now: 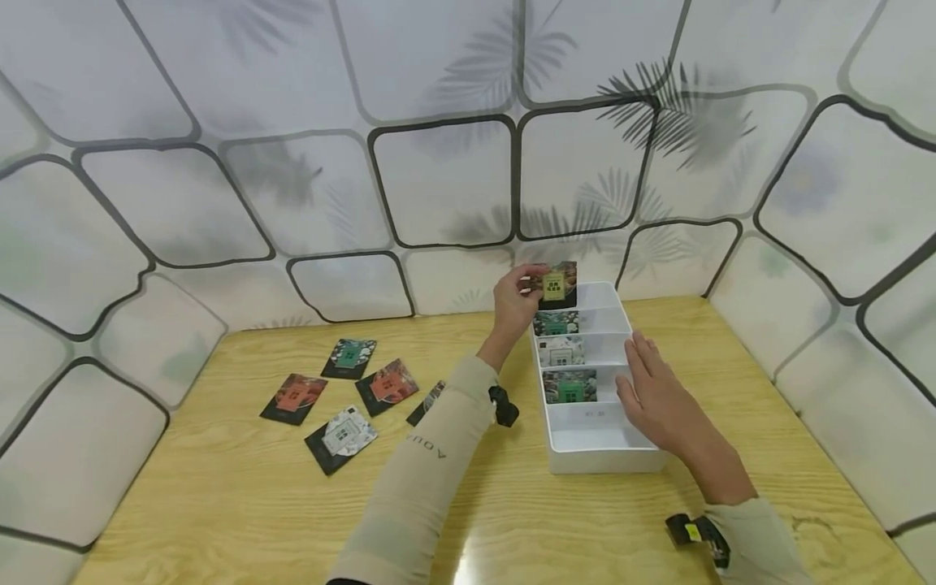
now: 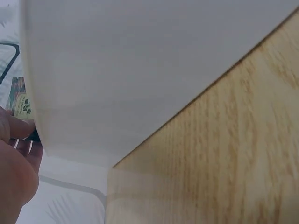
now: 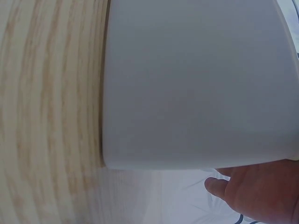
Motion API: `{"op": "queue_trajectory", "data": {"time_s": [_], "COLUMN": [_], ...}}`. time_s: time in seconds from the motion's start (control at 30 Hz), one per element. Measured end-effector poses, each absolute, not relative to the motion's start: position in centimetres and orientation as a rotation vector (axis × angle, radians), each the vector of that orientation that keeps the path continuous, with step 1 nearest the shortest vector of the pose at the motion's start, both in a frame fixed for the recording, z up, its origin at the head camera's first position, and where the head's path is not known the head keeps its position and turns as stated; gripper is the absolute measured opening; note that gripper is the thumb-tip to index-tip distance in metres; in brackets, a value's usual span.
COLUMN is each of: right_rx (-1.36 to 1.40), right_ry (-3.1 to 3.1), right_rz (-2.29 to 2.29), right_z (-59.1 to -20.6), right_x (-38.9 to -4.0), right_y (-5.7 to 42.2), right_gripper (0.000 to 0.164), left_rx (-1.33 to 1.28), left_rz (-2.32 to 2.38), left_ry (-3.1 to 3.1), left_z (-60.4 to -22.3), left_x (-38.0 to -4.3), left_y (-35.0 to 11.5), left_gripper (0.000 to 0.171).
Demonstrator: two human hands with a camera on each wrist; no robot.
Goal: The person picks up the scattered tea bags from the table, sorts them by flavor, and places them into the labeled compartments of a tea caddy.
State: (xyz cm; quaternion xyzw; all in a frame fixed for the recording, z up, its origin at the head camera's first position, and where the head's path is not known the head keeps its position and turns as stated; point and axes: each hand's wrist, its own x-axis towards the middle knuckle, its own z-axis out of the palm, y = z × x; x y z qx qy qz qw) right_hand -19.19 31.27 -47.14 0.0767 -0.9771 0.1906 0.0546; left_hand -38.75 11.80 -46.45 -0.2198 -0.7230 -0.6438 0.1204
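My left hand [image 1: 515,302] pinches a small dark square packet with a yellow label [image 1: 557,286], held upright over the far compartment of a white divided box [image 1: 607,461]. In the left wrist view part of this packet [image 2: 21,106] shows past the box wall [image 2: 117,79]. The right hand [image 1: 661,398] lies along the box's right rim, fingers straight. Inside the box, at the left of separate compartments, stand a green-labelled packet [image 1: 557,323], a white-labelled packet [image 1: 561,352] and another green-labelled packet [image 1: 569,387]. The nearest compartment shows bare white.
Left of the box, several packets lie spread on the wooden table [image 1: 241,504]: two red-labelled, one green-labelled [image 1: 349,358], one white-labelled [image 1: 340,439]. One more packet [image 1: 426,404] is partly hidden by the left sleeve. A patterned cloth wall [image 1: 453,187] encloses the table's back and sides.
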Motion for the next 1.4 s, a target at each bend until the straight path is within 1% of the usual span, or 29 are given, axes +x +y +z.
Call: {"op": "queue_trajectory", "data": {"time_s": [0.13,0.37,0.73,0.9,1.2,1.4], "right_rx": [0.238,0.236,0.260,0.256,0.263,0.279], "right_ry": [-2.971,-2.967,-2.972,-2.980,-2.983,-2.986], "right_rz": [0.574,0.575,0.588,0.591,0.600,0.616], "right_z": [-47.2,-47.3,-47.2,-47.3,-47.4,-47.2], "right_x": [-19.3,-19.3,-19.3,-19.3,-19.2,-19.4], "right_y": [31.2,31.3,31.2,31.4,31.7,31.5], "right_gripper": [0.067,0.066,0.067,0.067,0.068,0.068], "left_rx": [-0.649,-0.672,-0.703,-0.775,-0.917,-0.944], "left_rz": [-1.825,-1.627,-1.572,-1.566,-1.541,-1.494], "left_ry": [-2.129,-2.211,-2.188,-2.196,-2.256,-2.310], "left_z": [-47.0,-47.2,-45.6,-44.5,-41.9,-40.9], "left_x": [-38.9,-38.9,-37.8,-36.3,-32.2,-30.1], "left_y": [11.5,11.2,9.1,7.9,5.8,3.7], "left_gripper": [0.033,0.022,0.026,0.026,0.023,0.024]}}
